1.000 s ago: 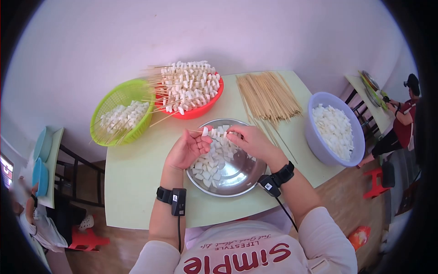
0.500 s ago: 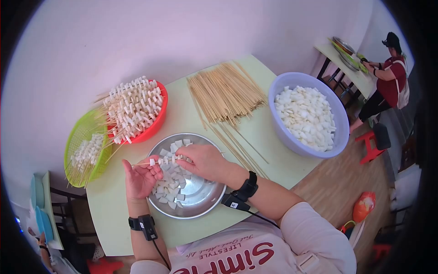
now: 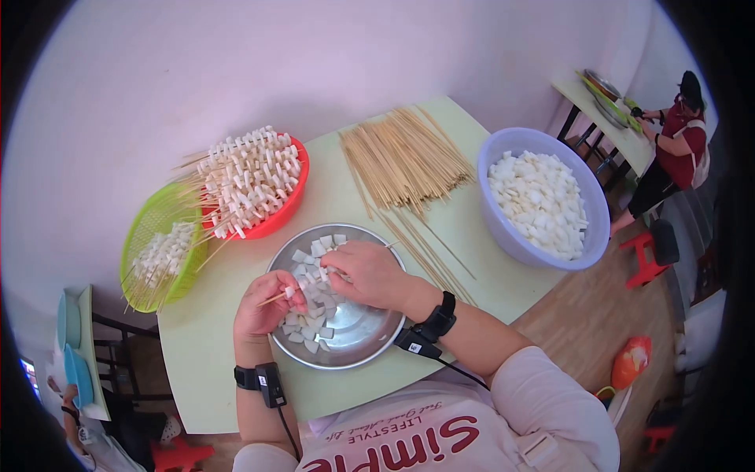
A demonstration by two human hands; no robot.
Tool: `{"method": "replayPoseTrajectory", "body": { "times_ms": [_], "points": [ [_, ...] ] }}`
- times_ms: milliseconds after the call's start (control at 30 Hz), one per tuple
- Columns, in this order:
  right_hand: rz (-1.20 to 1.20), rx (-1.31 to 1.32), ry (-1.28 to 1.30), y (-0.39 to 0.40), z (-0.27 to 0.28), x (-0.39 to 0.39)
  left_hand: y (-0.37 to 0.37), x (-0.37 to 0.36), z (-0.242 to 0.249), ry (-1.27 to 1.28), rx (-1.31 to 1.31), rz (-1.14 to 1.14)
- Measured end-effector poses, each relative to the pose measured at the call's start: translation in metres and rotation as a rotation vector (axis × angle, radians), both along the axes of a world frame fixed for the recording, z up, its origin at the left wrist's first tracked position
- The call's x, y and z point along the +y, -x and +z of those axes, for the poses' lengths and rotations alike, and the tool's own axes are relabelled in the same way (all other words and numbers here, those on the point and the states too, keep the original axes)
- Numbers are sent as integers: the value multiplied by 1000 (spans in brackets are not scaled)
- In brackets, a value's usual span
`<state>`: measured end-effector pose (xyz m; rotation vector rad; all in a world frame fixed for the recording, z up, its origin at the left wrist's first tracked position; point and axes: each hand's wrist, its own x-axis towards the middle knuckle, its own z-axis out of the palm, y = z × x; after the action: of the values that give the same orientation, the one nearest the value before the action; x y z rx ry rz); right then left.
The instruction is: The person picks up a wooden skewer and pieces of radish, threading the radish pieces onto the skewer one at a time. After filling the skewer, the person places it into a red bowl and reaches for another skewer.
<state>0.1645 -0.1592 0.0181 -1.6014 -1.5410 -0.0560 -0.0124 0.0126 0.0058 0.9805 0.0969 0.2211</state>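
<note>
Over the metal bowl, a wooden skewer threaded with white cut pieces is held between both hands. My left hand is closed, its thumb and fingers pinching the piece nearest the skewer's left end, with bare stick showing beyond. My right hand is closed around the skewer farther right and hides part of it; its other end shows past the knuckles. Loose white pieces lie in the bowl beneath the hands.
Filled skewers are heaped in a red basin, beside a green basket with more. Bare sticks lie behind the bowl. A lavender tub of white pieces stands right. Another person works at a far table.
My left hand has gone from an open palm under the skewer to fingers closed on its left-end piece. The view has shifted slightly; my right hand keeps its hold.
</note>
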Motion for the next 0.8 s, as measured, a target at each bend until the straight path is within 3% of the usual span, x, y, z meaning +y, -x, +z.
{"method": "replayPoseTrajectory", "body": {
  "times_ms": [67, 400, 667, 800],
  "points": [
    [24, -38, 20, 1, -1, 1, 2, 3, -5, -34, -62, -106],
    [36, 1, 46, -1, 0, 0, 2, -2, -5, -141, -110, -41],
    [18, 95, 78, -2, -1, -2, 5, 7, -13, -16, -237, -171],
    [35, 113, -18, 1, -3, -1, 10, 0, -12, 38, -188, -6]
  ]
}}
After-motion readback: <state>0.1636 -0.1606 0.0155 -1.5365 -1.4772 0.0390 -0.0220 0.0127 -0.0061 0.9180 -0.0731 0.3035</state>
